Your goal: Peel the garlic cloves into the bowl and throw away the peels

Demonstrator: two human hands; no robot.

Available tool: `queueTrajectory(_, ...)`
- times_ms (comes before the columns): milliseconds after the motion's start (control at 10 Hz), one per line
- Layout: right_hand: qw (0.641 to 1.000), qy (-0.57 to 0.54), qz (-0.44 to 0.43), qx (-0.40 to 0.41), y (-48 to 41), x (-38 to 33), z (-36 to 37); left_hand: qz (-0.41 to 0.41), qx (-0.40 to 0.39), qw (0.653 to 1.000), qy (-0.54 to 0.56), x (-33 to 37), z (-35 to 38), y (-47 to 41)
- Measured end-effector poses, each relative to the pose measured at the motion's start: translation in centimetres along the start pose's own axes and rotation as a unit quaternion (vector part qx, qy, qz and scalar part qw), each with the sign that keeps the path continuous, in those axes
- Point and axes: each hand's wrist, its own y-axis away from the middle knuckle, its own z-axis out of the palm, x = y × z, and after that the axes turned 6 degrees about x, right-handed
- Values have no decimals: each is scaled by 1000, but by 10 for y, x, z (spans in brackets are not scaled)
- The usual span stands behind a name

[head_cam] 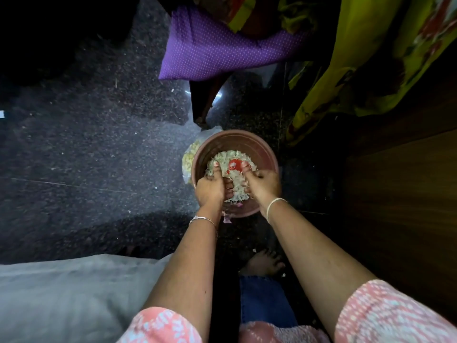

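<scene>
A clear bag of peeled garlic cloves (190, 157) is seen on the dark speckled floor (86, 149), touching the left of the brown bowl (235, 139). Inside the bowl, garlic peels (236, 186) are gathered between the left hand (210, 188) and right hand (263, 183), both half-curled around the heap.

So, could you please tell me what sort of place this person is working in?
Probably a home, with the person sitting on a dark speckled stone floor. Signs: a bare foot beside the brown bowl of peels, a purple cloth nearby, and both hands in the bowl.
</scene>
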Motion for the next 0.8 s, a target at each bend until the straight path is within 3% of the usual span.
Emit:
queueTrajectory(100, 994, -56, 59, -72, -1, -2, -2, 31, -35, 998, -32, 10, -6, 15)
queueTrajectory(200, 992, 3, 33, -121, -3, -1, -6, 63, -95, 993, -24, 21, -7, 30)
queueTrajectory(300, 987, 77, -18, -141, -5, 6, -10, 65, -62, 995, -52, 17, -3, 24)
queueTrajectory(500, 999, 30, -27, -23, -14, 10, -16, 54, -66, 996, -26, 18, 2, 28)
queueTrajectory(600, 998, 37, -47, 11, -19, 12, -18, 87, -38, 995, -27, 15, 5, 27)
queueTrajectory(700, 998, 41, -26, -36, -25, 16, -12, 77, -47, 995, -35, 9, 9, 19)
queueTrajectory(800, 984, 110, -26, -135, -24, 22, -10, 105, -84, 984, -117, 9, 7, 31)
